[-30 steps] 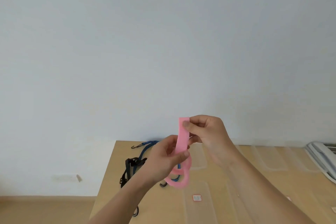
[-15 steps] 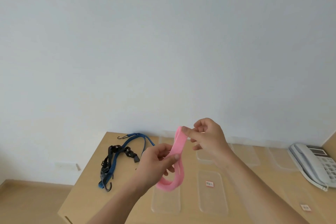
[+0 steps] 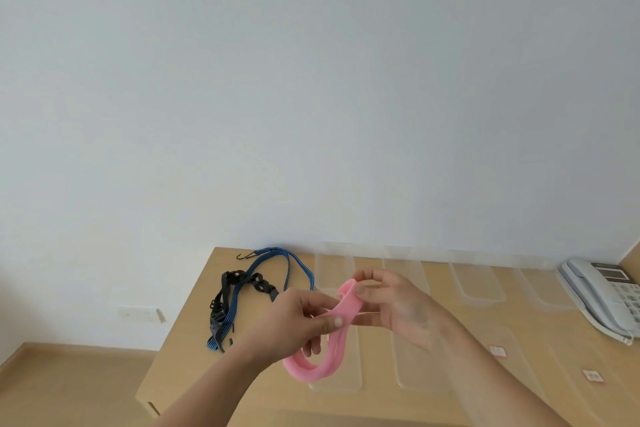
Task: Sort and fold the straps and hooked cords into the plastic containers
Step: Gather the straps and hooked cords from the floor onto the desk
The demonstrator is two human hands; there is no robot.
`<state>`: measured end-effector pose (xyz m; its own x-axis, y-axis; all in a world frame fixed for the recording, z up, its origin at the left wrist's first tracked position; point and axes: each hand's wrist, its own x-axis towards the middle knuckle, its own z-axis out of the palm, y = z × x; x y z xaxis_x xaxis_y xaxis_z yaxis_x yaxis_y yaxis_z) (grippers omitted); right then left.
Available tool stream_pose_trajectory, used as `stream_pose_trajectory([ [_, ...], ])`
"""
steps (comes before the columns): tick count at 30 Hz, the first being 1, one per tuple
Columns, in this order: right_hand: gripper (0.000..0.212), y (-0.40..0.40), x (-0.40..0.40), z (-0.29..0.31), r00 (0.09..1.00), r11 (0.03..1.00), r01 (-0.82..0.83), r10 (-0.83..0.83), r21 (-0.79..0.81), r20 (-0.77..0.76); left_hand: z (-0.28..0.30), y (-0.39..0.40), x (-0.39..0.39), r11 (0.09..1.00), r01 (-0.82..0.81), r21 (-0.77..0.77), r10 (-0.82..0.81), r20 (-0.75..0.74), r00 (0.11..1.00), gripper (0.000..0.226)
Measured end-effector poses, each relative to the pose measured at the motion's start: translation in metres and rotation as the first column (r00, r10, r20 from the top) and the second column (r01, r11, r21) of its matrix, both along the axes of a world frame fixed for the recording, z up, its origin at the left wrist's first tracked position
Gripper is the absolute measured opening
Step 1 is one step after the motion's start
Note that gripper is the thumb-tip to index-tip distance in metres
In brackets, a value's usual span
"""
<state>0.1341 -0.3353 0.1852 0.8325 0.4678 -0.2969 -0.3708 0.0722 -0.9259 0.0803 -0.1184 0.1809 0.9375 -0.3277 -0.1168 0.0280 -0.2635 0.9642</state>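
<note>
I hold a pink strap (image 3: 341, 314) in both hands above a wooden table (image 3: 194, 333). My left hand (image 3: 298, 319) pinches its middle between thumb and fingers; my right hand (image 3: 394, 305) grips its upper end. The rest hangs in a loop below my left hand. A blue hooked cord (image 3: 277, 262) and a black strap (image 3: 239, 282) lie tangled at the table's left. Clear plastic containers (image 3: 476, 282) lie in rows on the table. A telephone (image 3: 599, 295) sits at the right.

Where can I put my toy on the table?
Bare wood lies at the near left corner of the table, in front of the cords. Clear containers crowd the middle and right; a phone fills the far right.
</note>
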Motion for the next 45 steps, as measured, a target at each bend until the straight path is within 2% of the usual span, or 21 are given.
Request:
stream_pose_trajectory([
  [2,0.034,0.005,-0.002,-0.012,0.992,0.993,0.107,-0.103,0.052,-0.078,-0.009,0.009,0.000,1.000,-0.020,-0.003,0.020,-0.060,0.998,0.010],
  [5,0.040,0.011,0.001,-0.025,0.959,0.962,0.267,-0.271,-0.052,-0.081,-0.029,0.025,0.001,0.995,-0.100,0.001,0.098,-0.192,0.976,0.020],
  [7,0.032,0.014,0.001,-0.032,0.941,0.943,0.320,-0.327,-0.091,-0.086,-0.048,0.036,0.001,0.986,-0.168,-0.019,0.157,-0.261,0.952,0.028],
  [11,0.025,0.014,-0.002,-0.056,0.884,0.896,0.429,-0.443,-0.117,-0.148,-0.090,0.048,-0.001,0.927,-0.350,-0.139,0.267,-0.413,0.871,0.026],
  [15,0.027,0.011,-0.001,-0.086,0.847,0.865,0.453,-0.493,-0.215,-0.201,-0.117,0.047,0.002,0.864,-0.492,-0.104,0.380,-0.507,0.774,0.029],
  [18,0.028,0.009,0.007,-0.105,0.817,0.816,0.482,-0.550,-0.319,-0.173,-0.129,0.044,0.014,0.844,-0.533,-0.067,0.427,-0.517,0.742,0.028],
  [24,0.031,0.010,0.039,-0.138,0.805,0.672,0.504,-0.594,-0.542,0.012,-0.153,0.034,0.051,0.873,-0.479,0.087,0.467,-0.430,0.773,0.024],
  [31,0.026,0.012,0.077,-0.183,0.799,0.622,0.499,-0.600,-0.603,0.043,-0.186,0.021,0.095,0.826,-0.505,0.250,0.564,-0.352,0.747,0.018],
  [33,0.028,0.013,0.084,-0.192,0.809,0.599,0.480,-0.585,-0.641,0.059,-0.190,0.020,0.100,0.824,-0.494,0.279,0.565,-0.324,0.759,0.016],
  [35,0.036,0.017,0.085,-0.194,0.844,0.526,0.441,-0.518,-0.728,0.137,-0.189,0.021,0.099,0.821,-0.474,0.317,0.559,-0.282,0.780,0.016],
  [37,0.041,0.026,0.080,-0.189,0.883,0.418,0.429,-0.379,-0.800,0.276,-0.189,0.030,0.093,0.798,-0.473,0.373,0.568,-0.203,0.798,0.021],
  [39,0.038,0.042,0.072,-0.182,0.887,0.377,0.461,-0.210,-0.804,0.410,-0.189,0.045,0.085,0.744,-0.487,0.458,0.573,-0.060,0.818,0.021],
  [42,0.030,0.075,0.064,-0.178,0.870,0.427,0.458,-0.035,-0.779,0.492,-0.188,0.074,0.075,0.657,-0.559,0.506,0.611,0.078,0.788,0.019],
  [45,0.024,0.113,0.069,-0.182,0.844,0.498,0.435,0.066,-0.750,0.533,-0.184,0.103,0.068,0.621,-0.617,0.484,0.667,0.088,0.740,0.018],
])
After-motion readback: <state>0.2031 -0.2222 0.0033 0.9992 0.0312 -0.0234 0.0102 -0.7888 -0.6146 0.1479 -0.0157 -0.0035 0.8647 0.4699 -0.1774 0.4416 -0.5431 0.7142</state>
